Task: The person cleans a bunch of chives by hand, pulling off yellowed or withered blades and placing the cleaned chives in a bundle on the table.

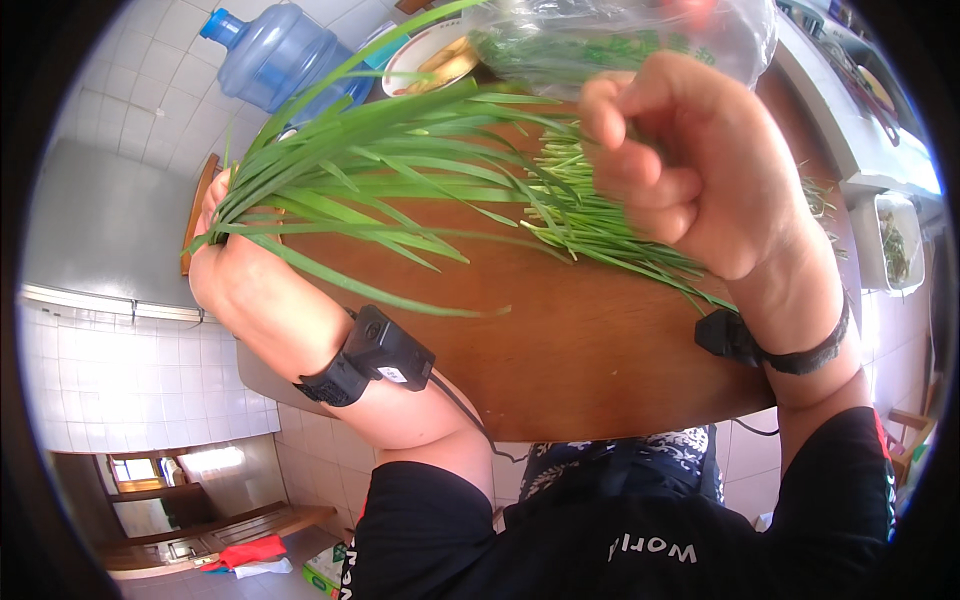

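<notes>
My left hand (214, 206) is closed around a bunch of long flat green leaves, likely garlic chives (360, 146), at the table's left side. The leaves fan out to the right over the wood, their tips drooping. Raised at the right is my right hand (682, 165), its fingers curled and slightly blurred. Whether anything small sits inside that curl is hidden. Behind and below it, a pile of chive stalks (562, 180) lies on the brown wooden table (525, 345), pale cut ends towards the left.
A clear plastic bag (622, 45) with greens and a plate (401, 67) of yellowish food stand at the back. A blue water jug (277, 56) is at back left. Right of the table is a white bin (892, 247) with scraps. Strapped devices (390, 349) with cables ride on both forearms.
</notes>
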Demonstrator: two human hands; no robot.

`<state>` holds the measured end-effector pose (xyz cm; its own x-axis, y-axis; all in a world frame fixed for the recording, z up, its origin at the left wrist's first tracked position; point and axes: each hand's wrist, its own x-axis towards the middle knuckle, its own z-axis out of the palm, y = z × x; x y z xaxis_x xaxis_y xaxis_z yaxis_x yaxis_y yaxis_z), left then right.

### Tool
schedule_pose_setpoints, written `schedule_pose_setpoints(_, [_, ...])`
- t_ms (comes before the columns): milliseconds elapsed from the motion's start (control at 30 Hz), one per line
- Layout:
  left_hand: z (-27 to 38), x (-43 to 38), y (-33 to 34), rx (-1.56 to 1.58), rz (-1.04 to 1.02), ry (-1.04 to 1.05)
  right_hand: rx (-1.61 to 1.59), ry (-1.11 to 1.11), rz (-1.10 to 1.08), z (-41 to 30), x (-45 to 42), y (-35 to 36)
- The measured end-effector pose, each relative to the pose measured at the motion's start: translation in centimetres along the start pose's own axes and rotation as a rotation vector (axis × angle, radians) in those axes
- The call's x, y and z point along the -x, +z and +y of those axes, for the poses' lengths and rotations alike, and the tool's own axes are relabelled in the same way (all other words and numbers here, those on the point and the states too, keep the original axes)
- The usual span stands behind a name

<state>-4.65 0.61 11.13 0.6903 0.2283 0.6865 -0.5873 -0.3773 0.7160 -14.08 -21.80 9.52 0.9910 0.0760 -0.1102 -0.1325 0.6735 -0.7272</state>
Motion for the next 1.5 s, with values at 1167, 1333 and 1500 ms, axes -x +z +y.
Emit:
schedule_pose_setpoints(1167, [-4.7, -8.1, 0.1, -3.228, 0.535, 0.911, 0.517, 0.223, -0.324, -1.5, 1.4, 0.1])
schedule_pose_setpoints(1333, [-4.4, -7.7, 0.2, -3.27, 0.392, 0.894, 0.582, 0.28, -0.382, -1.7, 1.5, 0.4])
schedule_pose_setpoints(1500, [-5.9, -9.1, -0.3, -3.2, 0.366, 1.001, 0.629, 0.267, -0.471, -1.5, 1.0, -0.7])
